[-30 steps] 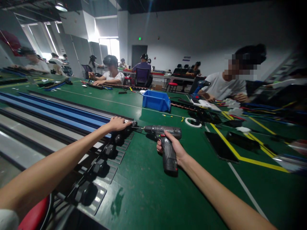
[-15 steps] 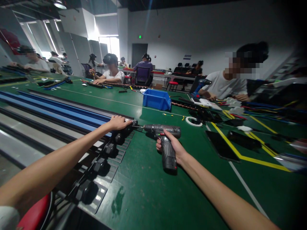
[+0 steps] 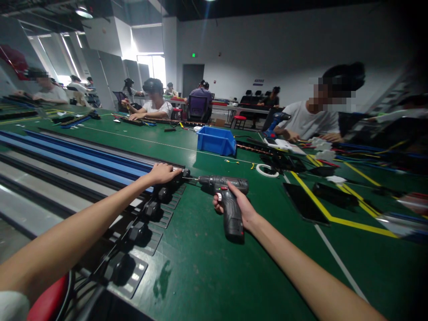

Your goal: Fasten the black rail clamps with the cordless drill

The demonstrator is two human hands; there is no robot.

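Note:
My right hand (image 3: 241, 204) is wrapped around the grip of a black cordless drill (image 3: 231, 214), held level and pointing left. Its long thin bit (image 3: 190, 179) reaches the black end fitting (image 3: 186, 172) of the farthest rail; the exact contact point is too small to make out. My left hand (image 3: 163, 172) is closed over the end of that rail, fingers toward the fitting, some of them hidden. Several long blue and silver rails (image 3: 83, 157) lie side by side on the left, with black knob-like fittings (image 3: 139, 232) and slotted plates at their near ends.
A blue bin (image 3: 216, 141) stands beyond the drill on the green table (image 3: 214, 276). A white ring (image 3: 266, 170), a dark flat panel (image 3: 305, 203) and cables lie to the right. Co-workers sit across the table, one beside a blue drill (image 3: 278, 122). A red stool (image 3: 50, 301) is lower left.
The whole view has shifted slightly. My hands, the drill and the rails keep nearly the same positions relative to each other, the bit still at the fitting.

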